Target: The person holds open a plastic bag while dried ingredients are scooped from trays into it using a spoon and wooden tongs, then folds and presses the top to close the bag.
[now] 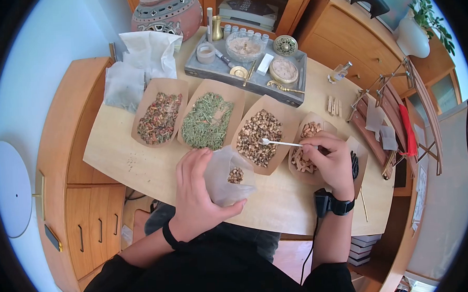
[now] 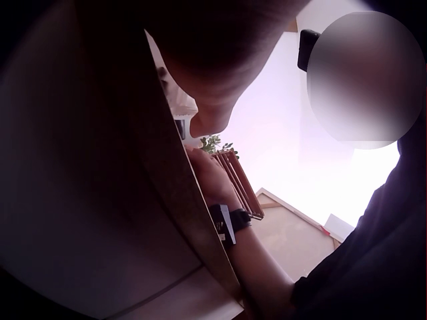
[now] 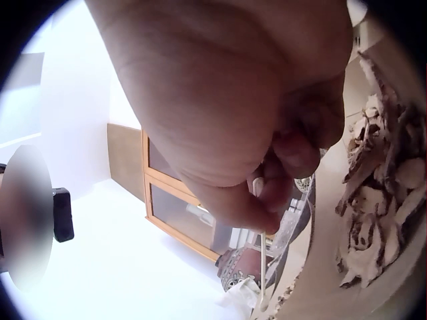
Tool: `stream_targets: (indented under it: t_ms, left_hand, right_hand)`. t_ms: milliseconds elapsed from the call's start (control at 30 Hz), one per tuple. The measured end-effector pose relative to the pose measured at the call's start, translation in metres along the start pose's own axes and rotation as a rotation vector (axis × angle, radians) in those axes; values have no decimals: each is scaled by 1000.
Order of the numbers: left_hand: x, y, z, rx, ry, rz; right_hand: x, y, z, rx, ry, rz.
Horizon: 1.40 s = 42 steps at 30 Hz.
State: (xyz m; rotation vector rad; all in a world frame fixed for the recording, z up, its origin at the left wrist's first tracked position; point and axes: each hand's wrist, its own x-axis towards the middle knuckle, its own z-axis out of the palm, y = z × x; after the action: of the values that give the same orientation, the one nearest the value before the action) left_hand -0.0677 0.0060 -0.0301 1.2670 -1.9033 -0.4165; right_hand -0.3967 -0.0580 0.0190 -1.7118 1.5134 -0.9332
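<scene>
My left hand (image 1: 191, 192) holds a thin white pouch (image 1: 217, 173) with its mouth spread and some brown chopped pieces (image 1: 236, 175) inside. Between thumb and fingers, my right hand (image 1: 328, 160) pinches a slim pale spoon (image 1: 283, 143). The spoon's bowl overlaps the brown pieces in the middle paper tray (image 1: 287, 125), just right of the pouch. In the right wrist view, the spoon (image 3: 263, 267) points away from the fingertips, beside a tray of dried slices (image 3: 373, 213). The left wrist view shows the table edge and dark forearm; the pouch is hidden there.
Left of the middle tray stand trays of green clippings (image 1: 208, 120) and a reddish mix (image 1: 159, 118). White pouches (image 1: 149, 53) lie behind them. A grey tray (image 1: 191, 67) of incense tools is at the back. A wooden rack (image 1: 384, 118) stands at right, a gold stick (image 1: 364, 205) near it.
</scene>
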Motion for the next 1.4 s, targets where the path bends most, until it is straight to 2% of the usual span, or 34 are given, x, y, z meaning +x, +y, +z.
stream_targets:
  t_ms: [100, 167, 200, 233, 300, 333, 500, 567, 933, 1033, 1100, 1133, 1167, 1233, 1367, 1400]
  left_hand:
    - [1, 0, -1, -8, 0, -1]
    - [2, 0, 0, -16, 0, 0]
    - [2, -1, 0, -14, -3, -1]
    - [1, -1, 0, -12, -6, 0]
    - [1, -2, -1, -11, -6, -2]
    - [1, -1, -1, -14, -5, 2]
    - [2, -1, 1, -11, -7, 6]
    - [2, 0, 1, -9, -4, 10]
    - [2, 0, 0, 0, 5, 14]
    - [-1, -1, 1, 5, 5, -2]
    - [1, 0, 2, 0, 1, -14]
    - [-1, 0, 1, 0, -1, -15]
    - [0, -2, 2, 1, -9, -25]
    - [-2, -3, 2, 6, -19, -6]
    - [-2, -3, 2, 30, -20, 19]
    - [-5, -2, 2, 33, -29, 17]
  right_hand:
    - [-5, -1, -1, 78, 10, -42]
    - [-10, -17, 1, 78, -121, -154]
    - [-9, -23, 3, 31, -121, -218]
    - [-9, -24, 1, 33, -121, -216]
    - [-7, -21, -5, -233, 102, -115]
    - [-6, -14, -10, -246, 116, -91]
    - [-4, -5, -2, -182, 9, -85]
    - [-2, -2, 8, -56, -99, -55]
    - [-1, -2, 7, 83, -62, -21]
    - [-10, -13, 5, 117, -135, -61]
    - [-11, -23, 5, 3, -162, -196]
    - [-8, -18, 4, -73, -69, -236]
    - [-8, -22, 2, -135, 24, -145]
    - [-3, -10, -6, -272, 127, -99]
    - [-2, -3, -5, -262, 103, -76]
    - [-2, -4, 0, -208, 30, -66]
